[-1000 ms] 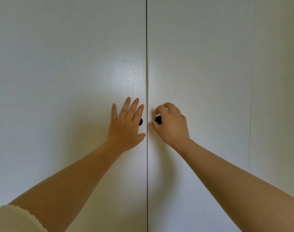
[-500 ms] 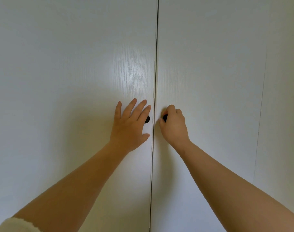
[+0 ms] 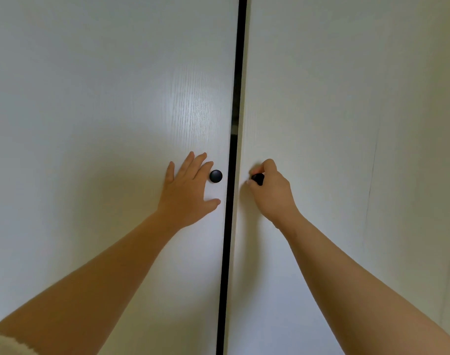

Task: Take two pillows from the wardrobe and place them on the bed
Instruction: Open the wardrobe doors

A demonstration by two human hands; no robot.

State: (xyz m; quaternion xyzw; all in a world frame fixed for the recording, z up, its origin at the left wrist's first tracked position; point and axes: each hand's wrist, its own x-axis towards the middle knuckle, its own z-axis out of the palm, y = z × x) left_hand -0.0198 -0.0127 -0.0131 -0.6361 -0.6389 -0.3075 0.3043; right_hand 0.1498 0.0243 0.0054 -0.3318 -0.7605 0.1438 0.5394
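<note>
Wardrobe (image 3: 334,98) doors of white, wood-grained board stand slightly ajar; the dark slit (image 3: 229,226) between them hides the contents. Left hand (image 3: 186,193) lies flat on the left door (image 3: 90,124), fingers straight, beside a round black knob (image 3: 215,176). Right hand (image 3: 274,194) pinches the other knob (image 3: 257,178).

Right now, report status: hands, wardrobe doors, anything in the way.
Left hand flat on left door, beside left knob. Right hand pinching right knob. Narrow dark gap at right door edge; inside hidden. Nothing seen in the way.
</note>
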